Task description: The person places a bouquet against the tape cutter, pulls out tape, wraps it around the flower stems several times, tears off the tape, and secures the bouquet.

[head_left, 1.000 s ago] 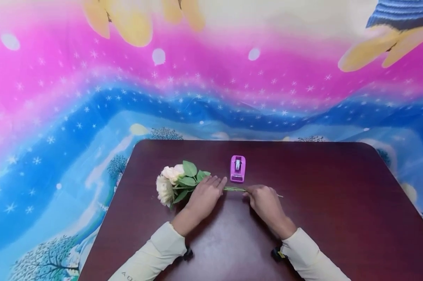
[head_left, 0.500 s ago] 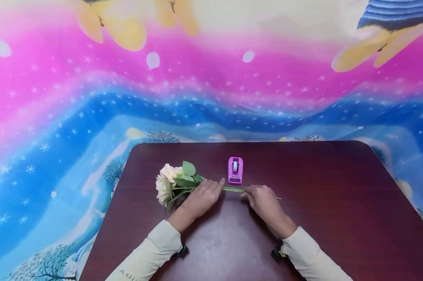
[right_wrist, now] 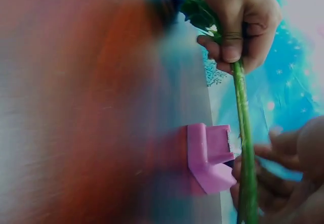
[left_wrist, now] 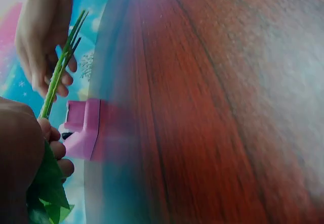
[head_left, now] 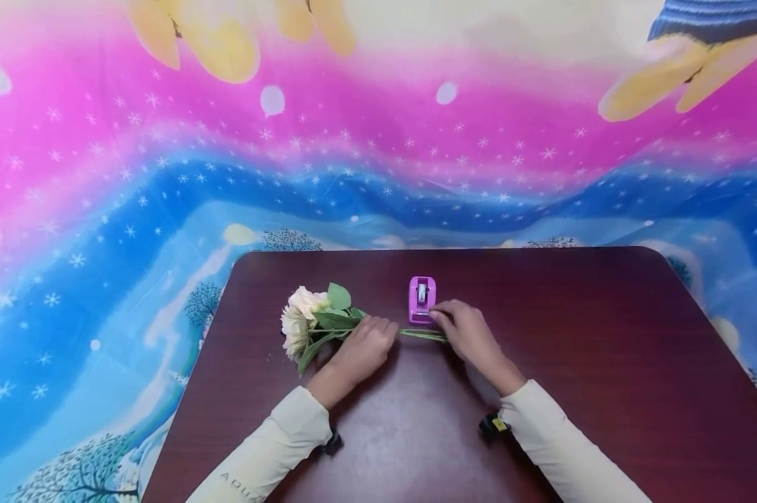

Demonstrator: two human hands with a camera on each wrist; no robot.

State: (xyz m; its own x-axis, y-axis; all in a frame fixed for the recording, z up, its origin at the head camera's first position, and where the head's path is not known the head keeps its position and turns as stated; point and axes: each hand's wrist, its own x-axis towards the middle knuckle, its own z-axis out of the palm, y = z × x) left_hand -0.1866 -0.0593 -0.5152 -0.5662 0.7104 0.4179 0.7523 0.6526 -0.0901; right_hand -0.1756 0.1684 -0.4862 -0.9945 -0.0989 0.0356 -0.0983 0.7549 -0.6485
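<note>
The left hand [head_left: 364,347] grips the green stems of a bunch of pale flowers [head_left: 298,325], the blooms lying to its left. Bare stems [head_left: 421,334] stick out to its right; the left wrist view shows their free ends [left_wrist: 68,52]. The right hand [head_left: 473,337] is off the stems, its fingertips at the front right of a pink tape dispenser [head_left: 422,299]. In the right wrist view its fingers [right_wrist: 263,178] are bent behind the stems [right_wrist: 243,123], near the dispenser [right_wrist: 210,158]; whether they pinch tape cannot be told.
A dark red wooden table [head_left: 605,363] holds everything, its far edge meeting a pink and blue printed cloth [head_left: 378,140]. Black wrist devices [head_left: 493,425] show beneath both cuffs.
The right hand has let go of the stems and moved away from the person, up to the tape dispenser. The left hand keeps its grip in about the same place.
</note>
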